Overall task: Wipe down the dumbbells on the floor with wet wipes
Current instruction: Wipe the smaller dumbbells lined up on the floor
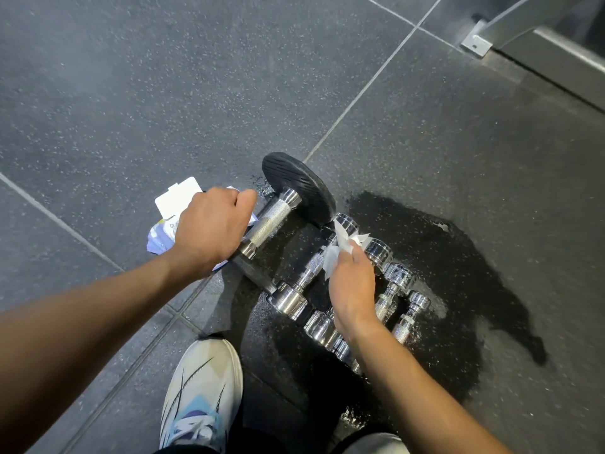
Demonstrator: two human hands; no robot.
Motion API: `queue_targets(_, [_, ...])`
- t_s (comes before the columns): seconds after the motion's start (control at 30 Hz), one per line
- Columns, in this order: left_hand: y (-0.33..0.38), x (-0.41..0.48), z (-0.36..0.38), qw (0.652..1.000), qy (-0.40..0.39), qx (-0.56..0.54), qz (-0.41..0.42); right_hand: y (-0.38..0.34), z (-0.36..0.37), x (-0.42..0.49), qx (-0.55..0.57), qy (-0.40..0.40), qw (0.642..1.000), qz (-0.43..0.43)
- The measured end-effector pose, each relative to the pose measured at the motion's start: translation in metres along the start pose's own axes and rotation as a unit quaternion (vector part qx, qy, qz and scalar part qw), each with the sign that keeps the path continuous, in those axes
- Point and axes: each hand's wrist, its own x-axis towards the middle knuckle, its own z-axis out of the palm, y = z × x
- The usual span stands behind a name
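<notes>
Closest to the camera, a white sneaker (201,394) stands on the dark speckled floor (131,93), with both bare forearms reaching forward past it. Just beyond the shoe, a row of small chrome dumbbells (289,299) lies side by side on a wet patch (442,257) of the floor, their handles running diagonally away to the right. The right hand (353,290) hovers over the middle of this row, its fingers drawn together and pinching a crumpled white wet wipe (340,247), which touches the far end of one of the chrome pieces.

To the left, the left hand (212,227) sits knuckles-up with fingers curled under, just beside the near end of a larger black dumbbell (298,188). Whatever the fingers close on is hidden beneath the hand, so I cannot tell. Its knurled steel handle (271,221) shows between the hand and the ribbed far plate. Under that hand lies a wipes packet (170,204), its white flap lifted. Farthest away, at the upper right, a grey metal frame (540,44) meets the floor.
</notes>
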Motion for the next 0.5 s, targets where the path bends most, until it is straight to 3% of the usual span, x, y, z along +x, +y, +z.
queue_targets(0.23, [0.005,0.001,-0.002,0.999,-0.009,0.0,-0.035,0.018,0.012,0.004,0.025,0.02,0.999,0.042])
queue_targets(0.5, [0.004,0.001,0.0,0.999,-0.004,-0.011,-0.033,0.026,-0.003,0.004,-0.045,-0.057,0.994,0.083])
